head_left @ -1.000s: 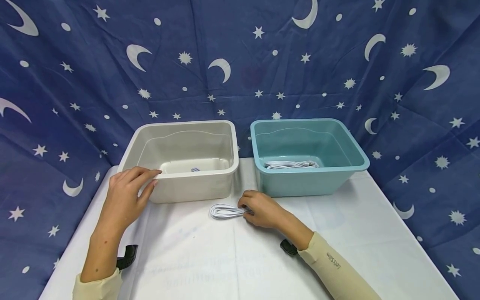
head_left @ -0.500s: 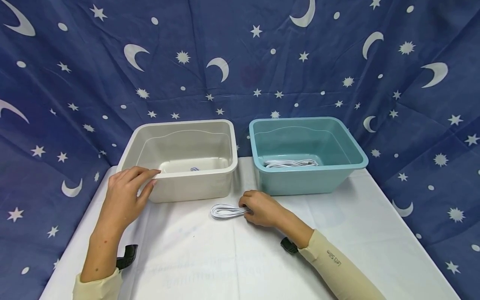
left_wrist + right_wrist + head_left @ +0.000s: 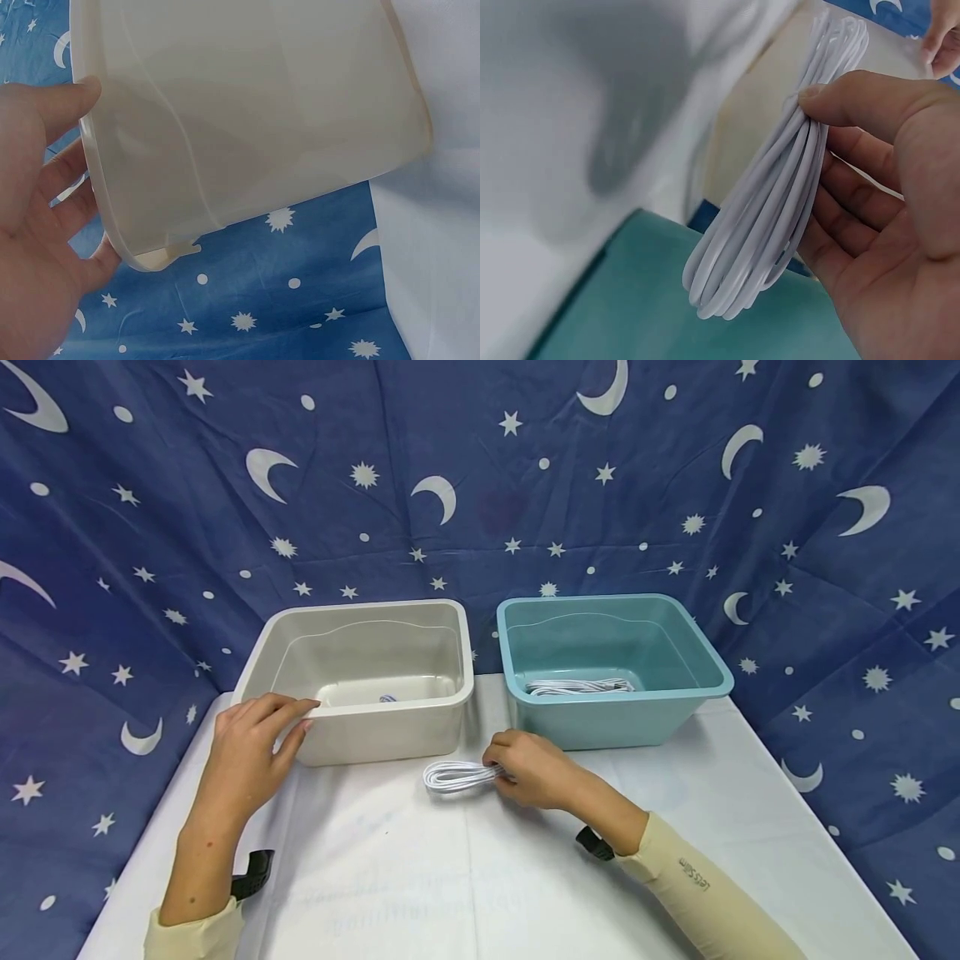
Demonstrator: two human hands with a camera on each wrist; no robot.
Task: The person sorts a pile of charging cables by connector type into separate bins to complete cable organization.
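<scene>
My right hand pinches a bundled white cable between thumb and fingers. The right wrist view shows the cable folded into several long loops, tilted in the grip, its shadow falling on the white cloth. At the left, my left hand holds the front rim of a cream bin. In the left wrist view the thumb lies on the bin's rim, with the other fingers behind it. Inside that bin a small piece of bluish-white cord shows just above the front rim.
Right of the cream bin stands a teal bin with white bundled cables inside. A narrow gap separates the bins. A white cloth covers the table, and a blue curtain with moons and stars hangs behind and at both sides.
My right hand has lifted the cable slightly off the cloth and shifted it a little right. My left hand stays at the cream bin's rim.
</scene>
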